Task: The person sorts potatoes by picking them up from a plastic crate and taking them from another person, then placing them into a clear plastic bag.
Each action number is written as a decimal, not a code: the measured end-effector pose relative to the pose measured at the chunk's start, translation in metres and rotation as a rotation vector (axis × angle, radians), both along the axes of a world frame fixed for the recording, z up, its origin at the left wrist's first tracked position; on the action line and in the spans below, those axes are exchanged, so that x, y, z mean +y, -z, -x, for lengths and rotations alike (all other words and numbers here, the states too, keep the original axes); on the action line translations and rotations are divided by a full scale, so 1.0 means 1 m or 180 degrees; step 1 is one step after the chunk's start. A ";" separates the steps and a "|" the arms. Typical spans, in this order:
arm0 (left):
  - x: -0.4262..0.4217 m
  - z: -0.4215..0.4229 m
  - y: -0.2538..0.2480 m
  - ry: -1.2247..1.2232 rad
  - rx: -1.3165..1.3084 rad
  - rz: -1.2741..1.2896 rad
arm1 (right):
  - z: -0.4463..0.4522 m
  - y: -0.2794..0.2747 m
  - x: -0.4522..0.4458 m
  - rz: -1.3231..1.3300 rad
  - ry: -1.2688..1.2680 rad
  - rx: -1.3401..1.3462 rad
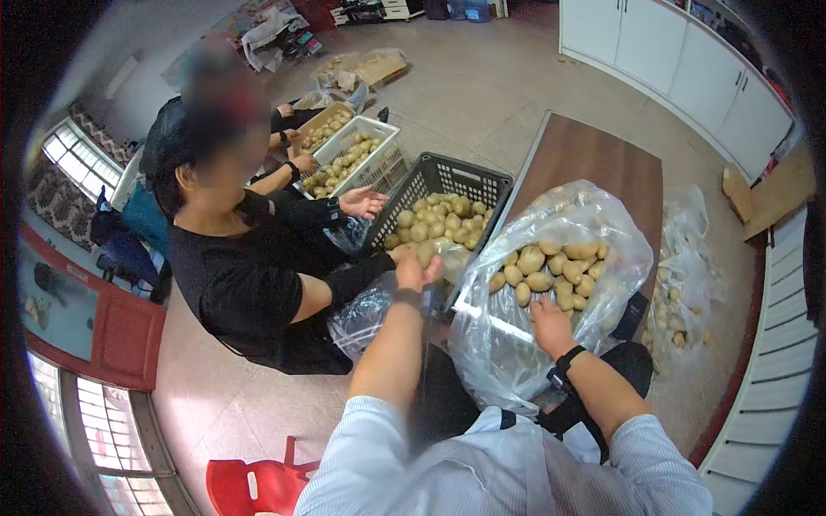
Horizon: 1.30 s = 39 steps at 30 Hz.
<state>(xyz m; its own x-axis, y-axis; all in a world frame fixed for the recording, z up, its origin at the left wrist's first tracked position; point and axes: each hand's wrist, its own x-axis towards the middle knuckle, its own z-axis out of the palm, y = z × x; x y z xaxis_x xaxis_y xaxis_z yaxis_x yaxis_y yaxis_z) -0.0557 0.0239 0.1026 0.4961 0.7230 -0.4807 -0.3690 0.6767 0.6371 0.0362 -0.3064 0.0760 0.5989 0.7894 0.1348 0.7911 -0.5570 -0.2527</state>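
Observation:
My left hand [414, 273] is at the near left edge of a black crate [508, 182]. Its fingers are curled round a potato [426, 251], right beside a co-worker's hand [401, 254]. Inside the crate lies a heap of potatoes [439, 219]. My right hand [551, 327] reaches into a large clear plastic bag [490, 353], with curled fingers against the near side of a potato pile [551, 271]. What those fingers hold, if anything, is hidden. A dark band is on my right wrist.
A co-worker in black [249, 284] sits at my left, another person's arms beyond. White crate [379, 129] and tan crate [331, 116] hold potatoes. A brown tabletop [594, 159] lies behind the bag; more bagged potatoes [675, 314] are on the right floor. A red stool [228, 486] stands behind left.

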 end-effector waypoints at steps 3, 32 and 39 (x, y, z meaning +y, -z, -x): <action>0.001 0.002 0.000 0.0087 0.0218 -0.0257 | 0.002 -0.003 -0.003 0.0037 -0.0049 0.0005; -0.015 -0.009 0.000 0.0753 0.0709 -0.0753 | 0.003 0.000 0.001 -0.1025 0.0365 0.1785; -0.060 -0.005 -0.044 0.2044 0.0806 -0.0658 | 0.002 -0.034 0.018 -0.1027 0.0430 0.2214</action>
